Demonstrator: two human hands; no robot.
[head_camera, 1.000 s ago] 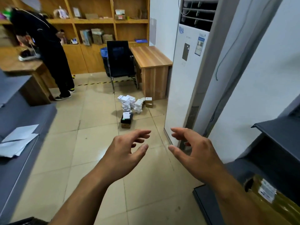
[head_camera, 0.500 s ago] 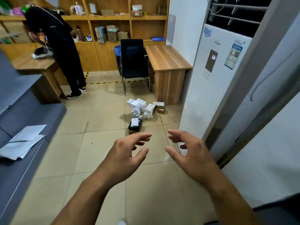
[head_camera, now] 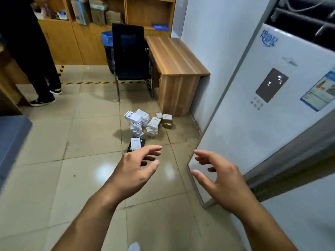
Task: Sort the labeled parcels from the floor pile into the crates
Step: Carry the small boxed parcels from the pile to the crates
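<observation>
Open floor [head_camera: 72,160] runs from the hands to the pile of parcels [head_camera: 145,124], which lies on the tiles at the table [head_camera: 174,57] foot, with an air conditioner [head_camera: 253,115] edging the right. The left hand [head_camera: 134,171] and right hand [head_camera: 223,182] reach forward, apart, fingers [head_camera: 154,148] loosely spread, holding nothing. One black parcel [head_camera: 136,144] lies nearest; the white ones are too many to count.

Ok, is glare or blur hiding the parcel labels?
Head view: glare patches sit on the floor tiles by the left hand, short of the parcel pile; its labels are too small to read; wide-angle distortion tilts the air conditioner.
</observation>
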